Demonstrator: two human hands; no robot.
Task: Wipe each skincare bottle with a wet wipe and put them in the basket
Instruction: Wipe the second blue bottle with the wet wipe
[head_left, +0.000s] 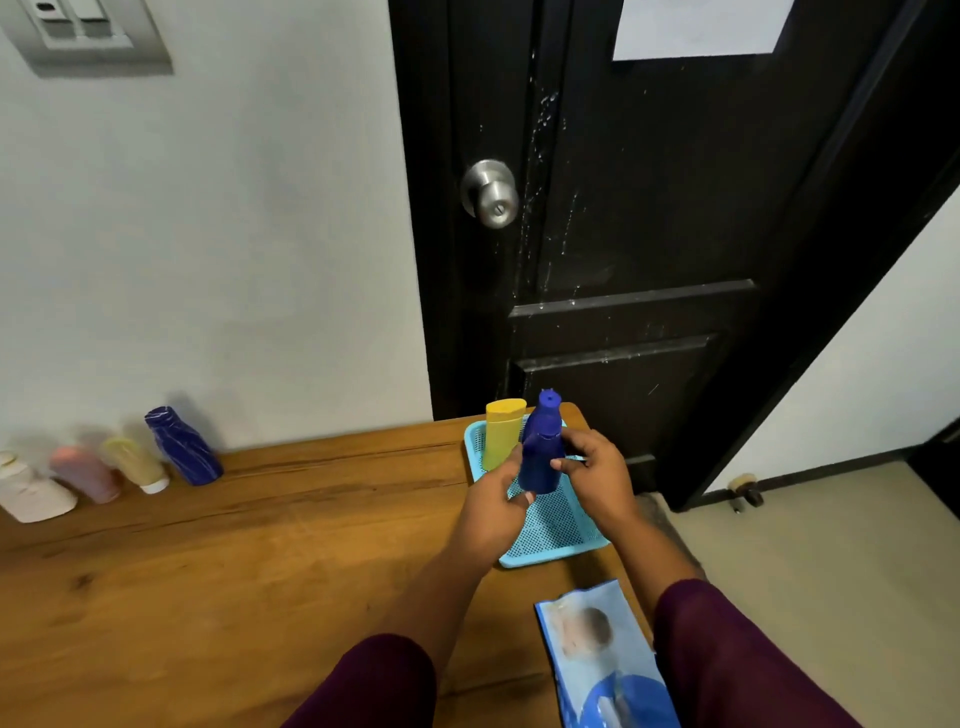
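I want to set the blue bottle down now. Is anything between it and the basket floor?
Nothing visible blocks it. The blue bottle, held by the left hand and right hand, is over the light blue basket. The yellow bottle stands in its far left corner, beside the path.

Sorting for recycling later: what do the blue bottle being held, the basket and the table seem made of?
The held blue bottle: probably plastic, opaque and smooth with a soft sheen and a moulded cap. The basket: light-blue plastic, going by its moulded rim and perforated floor. The table: wood, showing grain lines and knots, with a slightly glossy, perhaps varnished, finish.
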